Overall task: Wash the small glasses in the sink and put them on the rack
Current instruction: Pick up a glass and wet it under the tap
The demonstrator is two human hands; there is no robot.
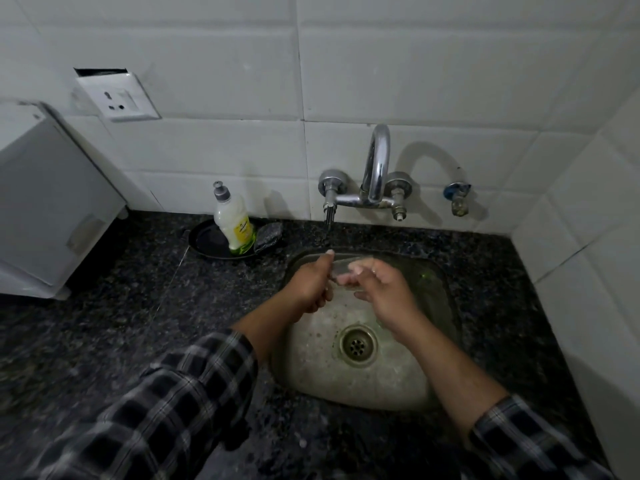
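Observation:
A small clear glass (341,268) is held over the far part of the steel sink (311,368), lying on its side between both hands. My left hand (311,285) grips it from the left, thumb on top. From the right, my right hand (379,289) closes its fingers around the other end. The glass is blurred and mostly hidden by fingers. The chrome tap spout (377,161) arches on the wall above; whether water runs I cannot tell. No rack is in view.
A dish soap bottle (233,223) and a dark scrubber (268,237) stand on a black plate (204,242) left of the sink. A white appliance (48,202) sits at far left. A wall socket (117,97) and a small valve (458,199) are on the tiles. Dark granite counter (138,306) surrounds the sink.

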